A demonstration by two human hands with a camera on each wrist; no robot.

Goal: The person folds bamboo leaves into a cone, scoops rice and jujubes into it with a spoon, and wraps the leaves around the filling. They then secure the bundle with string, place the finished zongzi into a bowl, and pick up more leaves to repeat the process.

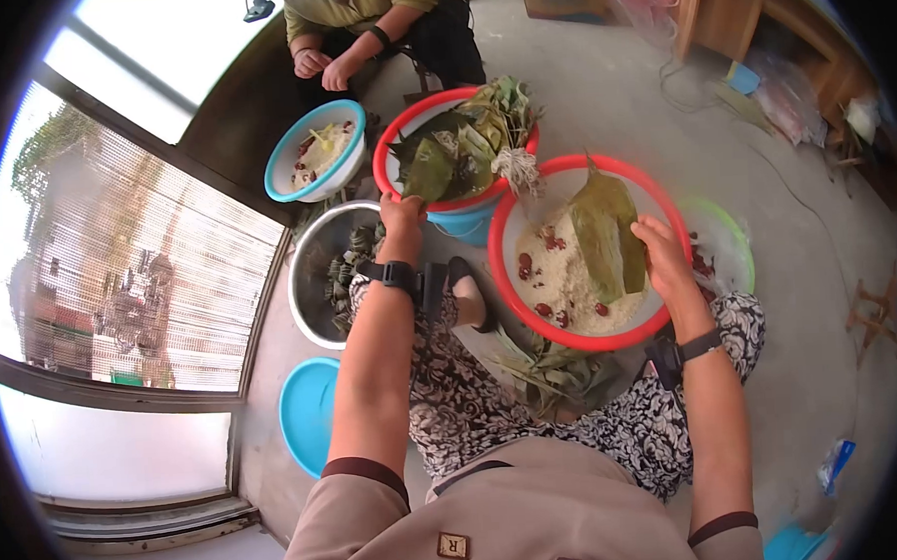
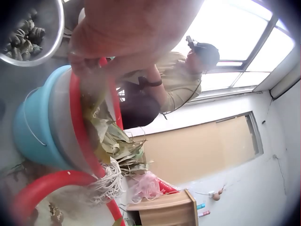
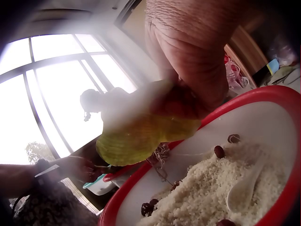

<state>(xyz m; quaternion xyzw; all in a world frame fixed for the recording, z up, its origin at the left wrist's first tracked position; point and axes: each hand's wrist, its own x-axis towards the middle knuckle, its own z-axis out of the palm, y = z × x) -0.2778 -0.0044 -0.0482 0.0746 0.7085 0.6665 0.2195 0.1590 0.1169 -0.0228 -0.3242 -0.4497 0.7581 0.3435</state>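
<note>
My right hand (image 1: 666, 255) pinches the edge of broad green-yellow leaves (image 1: 607, 235), overlapped and held over a red-rimmed basin (image 1: 509, 287). Below them in the basin lie white rice (image 3: 202, 188) and dark red dates (image 3: 219, 151). A white spoon (image 3: 244, 188) rests in the rice in the right wrist view. My left hand (image 1: 403, 222) is at the near rim of another red-rimmed basin (image 1: 392, 167), fingers on the end of a wet green leaf (image 1: 429, 173). More leaves and a bundle of white string (image 1: 517, 167) lie in and over that basin.
Left of me stand a metal bowl (image 1: 310, 316) of wrapped leaf parcels (image 1: 348, 259) and a blue basin (image 1: 309, 416). A blue-rimmed basin (image 1: 276, 182) of rice and dates sits before another person (image 1: 397, 22). Loose leaves (image 1: 563, 375) lie below the rice basin.
</note>
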